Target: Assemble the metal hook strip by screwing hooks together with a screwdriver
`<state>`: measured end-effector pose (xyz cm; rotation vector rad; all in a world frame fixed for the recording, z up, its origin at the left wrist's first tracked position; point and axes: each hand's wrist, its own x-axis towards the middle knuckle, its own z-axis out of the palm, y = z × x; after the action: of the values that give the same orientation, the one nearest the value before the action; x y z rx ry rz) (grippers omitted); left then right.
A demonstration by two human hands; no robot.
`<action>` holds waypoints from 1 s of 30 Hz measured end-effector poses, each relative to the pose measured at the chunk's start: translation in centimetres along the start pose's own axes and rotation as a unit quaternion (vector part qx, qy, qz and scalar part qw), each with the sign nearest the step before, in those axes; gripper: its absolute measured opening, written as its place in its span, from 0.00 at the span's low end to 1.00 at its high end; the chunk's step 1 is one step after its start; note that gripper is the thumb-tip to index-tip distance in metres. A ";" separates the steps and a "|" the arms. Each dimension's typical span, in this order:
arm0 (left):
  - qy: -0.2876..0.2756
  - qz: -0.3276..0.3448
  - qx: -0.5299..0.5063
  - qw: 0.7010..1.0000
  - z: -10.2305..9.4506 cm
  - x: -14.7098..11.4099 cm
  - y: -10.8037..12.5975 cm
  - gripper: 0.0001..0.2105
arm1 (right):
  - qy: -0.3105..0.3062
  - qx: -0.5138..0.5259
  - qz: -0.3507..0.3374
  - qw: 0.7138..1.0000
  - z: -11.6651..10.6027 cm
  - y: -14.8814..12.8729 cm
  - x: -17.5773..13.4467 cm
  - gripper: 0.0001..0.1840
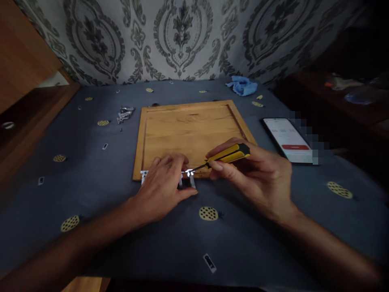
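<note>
A framed wooden panel (188, 134), like a small cabinet door, lies flat on the cloth-covered table. At its near edge sits a shiny metal hinge (190, 173), partly hidden by my left hand (162, 186). The fingers of that hand are bent over the panel edge, and its thumb lies against the hinge's arm, steadying it. My right hand (258, 182) grips a yellow and black screwdriver (229, 155), tilted, with its tip at the hinge plate. Another metal plate (144, 174) shows at the panel's near left corner, left of my left hand. Any screw under the tip is too small to make out.
Several loose metal hinges (124, 114) lie left of the panel, with a tiny part (120, 129) near them. A phone (288, 140) lies to the right. At the back is a crumpled blue cloth (242, 85). A patterned curtain (182, 40) hangs behind the table.
</note>
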<state>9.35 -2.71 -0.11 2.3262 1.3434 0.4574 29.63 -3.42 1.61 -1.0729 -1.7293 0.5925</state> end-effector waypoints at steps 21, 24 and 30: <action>0.010 0.005 -0.007 1.000 0.2 0.1 -0.1 0.24 | 0.058 0.055 0.021 0.997 0.3 -0.3 -0.1 0.06; 0.001 0.003 -0.005 1.000 0.2 0.1 -0.1 0.24 | 0.057 0.055 0.018 0.997 0.4 -0.2 -0.1 0.04; 0.005 0.006 -0.008 1.000 0.2 0.1 -0.2 0.26 | 0.018 0.021 -0.010 1.000 -0.1 0.0 -0.1 0.02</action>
<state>9.35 -2.57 -0.32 2.3230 1.3261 0.4819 29.68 -3.50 1.62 -1.0290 -1.6877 0.5916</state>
